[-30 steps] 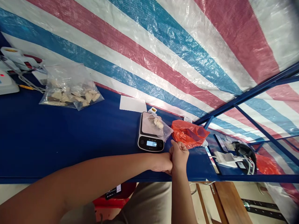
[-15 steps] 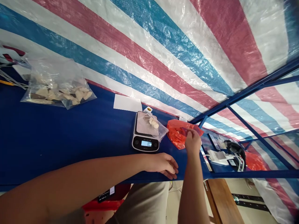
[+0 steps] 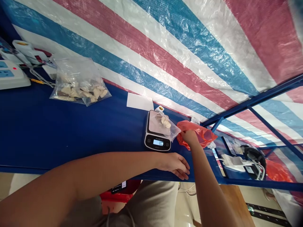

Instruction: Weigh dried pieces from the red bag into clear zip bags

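Right hand (image 3: 189, 137), fingers curled onto the orange plastic bag (image 3: 201, 135) beside the scale (image 3: 157, 136) bearing a small clear pouch (image 3: 165, 124); left hand (image 3: 175, 164) lay flat, fingers loosely spread, on the blue table (image 3: 59, 132).

Blue table (image 3: 59, 132), digital scale (image 3: 157, 136), red plastic bag (image 3: 201, 134), clear bag of pieces (image 3: 79, 83), white paper (image 3: 140, 101), power strip (image 3: 10, 75)

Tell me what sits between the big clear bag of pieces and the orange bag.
In the head view, a white paper slip and the scale, carrying a small clear bag, lie between the big clear bag and the orange bag.
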A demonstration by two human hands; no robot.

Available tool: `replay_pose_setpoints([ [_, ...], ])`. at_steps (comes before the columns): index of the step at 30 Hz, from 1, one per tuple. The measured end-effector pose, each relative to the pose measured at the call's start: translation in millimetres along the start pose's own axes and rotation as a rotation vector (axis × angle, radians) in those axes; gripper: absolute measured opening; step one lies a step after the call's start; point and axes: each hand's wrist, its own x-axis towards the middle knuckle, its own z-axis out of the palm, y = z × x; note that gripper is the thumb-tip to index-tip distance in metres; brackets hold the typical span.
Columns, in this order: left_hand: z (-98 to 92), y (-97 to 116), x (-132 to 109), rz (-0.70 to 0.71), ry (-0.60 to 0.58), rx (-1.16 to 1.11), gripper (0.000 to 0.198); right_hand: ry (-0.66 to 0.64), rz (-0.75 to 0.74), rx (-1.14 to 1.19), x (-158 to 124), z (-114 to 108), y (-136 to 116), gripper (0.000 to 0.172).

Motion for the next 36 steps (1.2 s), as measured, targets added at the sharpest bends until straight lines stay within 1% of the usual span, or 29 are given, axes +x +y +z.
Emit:
replay_pose_setpoints([
  [3,0.7,1,-2,0.001,-0.005,0.003,0.036,-0.001,0.001,-0.026,-2,3,-6,0.018],
  [5,1.4,2,-3,0.009,0.0,0.006,0.034,0.016,0.007,-0.019,-4,1,-8,0.023],
  [9,3.5,3,-6,0.012,0.019,0.014,0.031,0.082,0.063,0.05,-7,-12,-3,0.027],
  [15,5.7,5,-6,0.0,0.06,0.011,0.034,0.155,0.158,0.266,-7,-35,7,0.021],
  [17,6.0,5,-6,0.001,0.058,0.013,0.033,0.121,0.158,0.358,-11,-42,8,0.023],
  [19,6.0,5,-6,0.007,0.048,0.017,0.032,0.053,0.144,0.44,-22,-49,6,0.027],
  [23,5.4,5,-6,0.002,0.042,-0.011,0.03,-0.084,0.105,0.572,-55,-63,-3,0.045],
  [26,4.4,4,-5,0.0,0.031,-0.034,0.033,-0.114,0.11,0.723,-78,-68,-15,0.057],
  [29,3.7,4,-6,0.005,0.02,-0.05,0.033,-0.039,0.087,0.79,-93,-66,-30,0.059],
  [32,3.8,3,-6,0.021,0.015,-0.025,0.027,0.046,0.033,0.796,-104,-57,-44,0.05],
  [34,4.4,3,-5,0.044,0.009,0.01,0.021,0.083,0.055,0.82,-113,-45,-52,0.046],
  [36,5.2,2,-1,0.058,0.015,0.04,0.019,0.11,0.118,0.847,-123,-31,-58,0.048],
])
